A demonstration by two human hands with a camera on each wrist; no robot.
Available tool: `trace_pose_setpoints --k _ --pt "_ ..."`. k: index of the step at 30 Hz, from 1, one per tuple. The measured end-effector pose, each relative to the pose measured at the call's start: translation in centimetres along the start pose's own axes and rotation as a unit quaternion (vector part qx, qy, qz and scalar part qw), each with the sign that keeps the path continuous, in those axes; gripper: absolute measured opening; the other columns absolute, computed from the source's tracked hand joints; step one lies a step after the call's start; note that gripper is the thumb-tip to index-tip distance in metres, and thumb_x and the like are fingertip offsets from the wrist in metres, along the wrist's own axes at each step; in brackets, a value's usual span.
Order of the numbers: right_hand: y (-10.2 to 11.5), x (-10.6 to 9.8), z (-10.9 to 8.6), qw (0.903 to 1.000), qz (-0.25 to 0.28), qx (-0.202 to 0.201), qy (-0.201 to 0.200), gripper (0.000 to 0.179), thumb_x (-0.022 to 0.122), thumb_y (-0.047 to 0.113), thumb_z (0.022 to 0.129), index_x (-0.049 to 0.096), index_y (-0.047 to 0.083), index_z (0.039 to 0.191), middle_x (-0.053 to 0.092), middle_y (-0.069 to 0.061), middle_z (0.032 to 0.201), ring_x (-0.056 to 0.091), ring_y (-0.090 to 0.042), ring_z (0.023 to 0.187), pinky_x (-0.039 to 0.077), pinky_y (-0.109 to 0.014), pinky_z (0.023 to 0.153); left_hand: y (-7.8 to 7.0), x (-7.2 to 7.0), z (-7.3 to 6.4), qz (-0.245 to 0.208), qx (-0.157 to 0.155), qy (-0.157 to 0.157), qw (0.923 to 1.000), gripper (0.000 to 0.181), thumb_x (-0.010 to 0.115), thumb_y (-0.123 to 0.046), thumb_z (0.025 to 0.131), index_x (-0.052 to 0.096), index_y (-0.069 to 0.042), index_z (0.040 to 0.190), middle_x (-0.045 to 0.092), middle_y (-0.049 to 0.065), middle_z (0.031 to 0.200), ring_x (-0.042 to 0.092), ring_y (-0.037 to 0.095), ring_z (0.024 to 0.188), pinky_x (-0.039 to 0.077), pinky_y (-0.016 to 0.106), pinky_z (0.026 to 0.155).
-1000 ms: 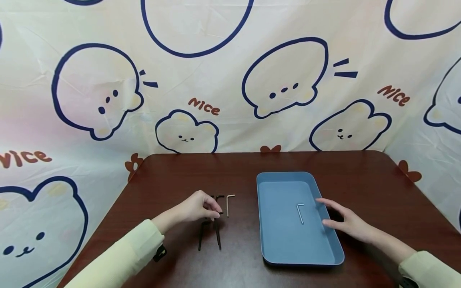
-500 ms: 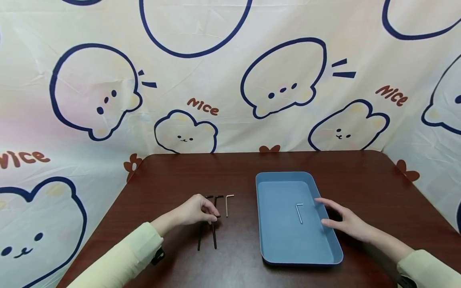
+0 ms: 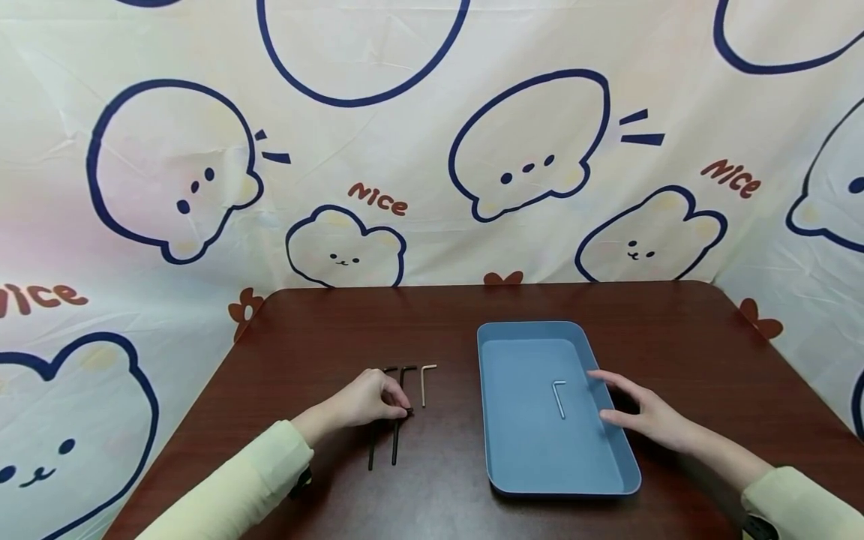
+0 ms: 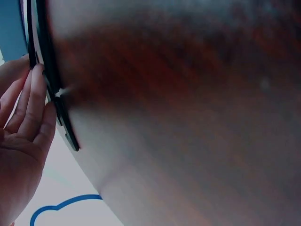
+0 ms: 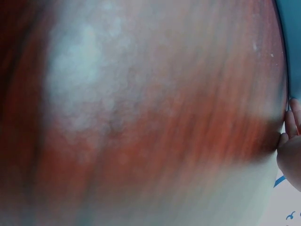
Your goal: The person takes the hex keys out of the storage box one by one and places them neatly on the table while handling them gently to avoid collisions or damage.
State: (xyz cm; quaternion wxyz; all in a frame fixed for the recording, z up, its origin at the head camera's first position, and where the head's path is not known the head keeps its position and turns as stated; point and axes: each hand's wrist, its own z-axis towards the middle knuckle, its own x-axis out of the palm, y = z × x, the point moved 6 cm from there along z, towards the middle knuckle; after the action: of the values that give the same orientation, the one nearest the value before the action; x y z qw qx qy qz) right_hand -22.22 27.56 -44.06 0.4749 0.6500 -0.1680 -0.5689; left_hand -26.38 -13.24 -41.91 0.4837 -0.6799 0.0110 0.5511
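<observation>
In the head view my left hand [image 3: 374,397] pinches the short end of a black hex key [image 3: 395,444] between thumb and fingertips, low over the table. Its long arm points toward me. Just left of it lies another black hex key [image 3: 371,450], partly hidden by the hand. Beyond the hand the short ends of two more black hex keys show, one at the right [image 3: 408,369]. A brass-coloured hex key [image 3: 424,386] lies beside them. My right hand [image 3: 648,416] rests at the right rim of a blue tray [image 3: 526,450], thumb and fingers extended. Inside the tray lies a silver hex key [image 3: 559,400].
The dark brown wooden table [image 3: 445,480] carries the tray right of centre and the hex keys left of it. Behind stands a pale cloth backdrop [image 3: 432,165] with blue cartoon outlines. The left wrist view shows black hex keys close to the fingertips [image 4: 38,70].
My left hand has lowered slightly toward me, and the pinched black hex key has shifted left, nearer the neighbouring one. My right hand stays at the tray's rim.
</observation>
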Motion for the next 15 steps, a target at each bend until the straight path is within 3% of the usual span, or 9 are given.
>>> trace_pose_setpoints --k 15 --pt "0.18 -0.13 -0.08 0.9999 -0.007 -0.006 -0.006 0.057 0.065 0.013 0.093 0.040 0.003 0.144 0.039 -0.030 0.142 0.039 -0.048 0.122 0.038 -0.070 0.089 -0.11 0.34 -0.11 0.032 -0.005 -0.015 0.9994 0.012 0.079 0.000 0.077 0.075 -0.011 0.076 0.067 -0.010 0.076 0.059 0.000 0.066 0.049 0.020 0.061"
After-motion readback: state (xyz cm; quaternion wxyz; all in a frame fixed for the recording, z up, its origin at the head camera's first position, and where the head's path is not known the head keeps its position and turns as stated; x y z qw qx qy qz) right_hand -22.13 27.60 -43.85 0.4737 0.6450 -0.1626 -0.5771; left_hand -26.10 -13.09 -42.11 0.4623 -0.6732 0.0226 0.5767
